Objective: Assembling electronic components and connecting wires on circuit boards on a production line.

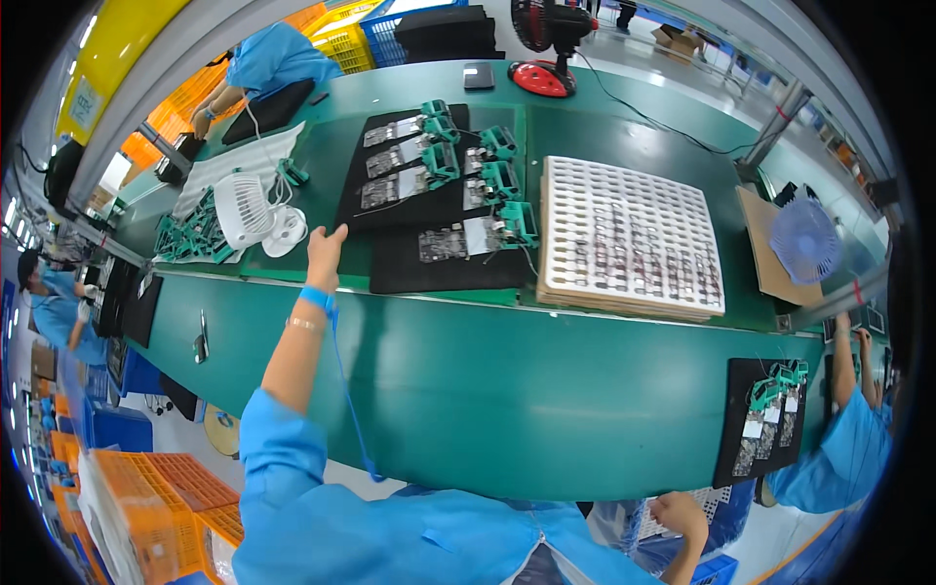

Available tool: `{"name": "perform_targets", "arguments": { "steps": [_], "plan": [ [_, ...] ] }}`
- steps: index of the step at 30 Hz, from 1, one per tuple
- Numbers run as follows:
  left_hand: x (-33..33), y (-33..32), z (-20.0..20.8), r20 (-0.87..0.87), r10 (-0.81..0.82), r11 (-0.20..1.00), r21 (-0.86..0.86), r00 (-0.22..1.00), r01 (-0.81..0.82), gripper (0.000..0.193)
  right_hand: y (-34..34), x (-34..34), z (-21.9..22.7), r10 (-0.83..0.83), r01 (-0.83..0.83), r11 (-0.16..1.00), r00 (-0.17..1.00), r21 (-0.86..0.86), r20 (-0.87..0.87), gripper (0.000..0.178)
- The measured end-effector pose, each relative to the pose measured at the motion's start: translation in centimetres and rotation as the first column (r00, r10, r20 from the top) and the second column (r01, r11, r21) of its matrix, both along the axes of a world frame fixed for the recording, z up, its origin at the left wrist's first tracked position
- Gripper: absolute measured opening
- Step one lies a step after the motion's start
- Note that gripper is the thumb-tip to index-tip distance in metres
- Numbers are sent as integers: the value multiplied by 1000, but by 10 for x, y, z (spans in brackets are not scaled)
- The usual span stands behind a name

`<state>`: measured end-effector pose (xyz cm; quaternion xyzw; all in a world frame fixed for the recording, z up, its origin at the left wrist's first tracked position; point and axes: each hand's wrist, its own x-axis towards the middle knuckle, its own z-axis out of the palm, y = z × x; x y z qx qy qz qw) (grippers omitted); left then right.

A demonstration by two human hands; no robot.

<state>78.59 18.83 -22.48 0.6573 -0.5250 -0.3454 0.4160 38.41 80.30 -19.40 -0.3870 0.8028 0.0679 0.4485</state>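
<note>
Left hand (326,255): thumb and forefinger spread, over the green counter (468,361), between a small white plastic fan (242,210) and flat black mats (444,277). Grey circuit boards (443,246) with green plastic frames (517,224) lie in columns on the mats. Right hand (681,514): fingers curled, below the counter's front edge, near clear plastic sheeting (612,526); whether it grips anything, cannot tell.

Green-ended grey circuit boards (444,245) lie on black mats (439,279).
</note>
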Motion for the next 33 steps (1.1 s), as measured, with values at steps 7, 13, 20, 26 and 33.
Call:
{"name": "perform_targets", "arguments": {
  "steps": [7, 13, 20, 26, 33],
  "plan": [
    [6, -62, 21, 40, -366, 853, 415, 930, 317, 40, -138, 75, 76, 162, 111, 897, 818, -427, 552, 18],
    [19, -47, 36, -778, -186, 754, 279, 601, 595, 11, -314, 139, 20, -84, 653, 744, 304, -143, 949, 36],
    [31, 14, 27, -817, -212, 675, 275, 537, 685, 12, -393, 168, -17, -198, 856, 492, -69, 160, 978, 38],
    [31, 25, 35, -656, -375, 621, 347, 655, 703, 25, -400, 193, -4, -241, 848, 240, -421, 474, 875, 28],
    [47, 28, 29, -654, -405, 573, 363, 639, 735, 26, -424, 205, -17, -241, 903, 181, -342, 389, 908, 29]
  ]
}}
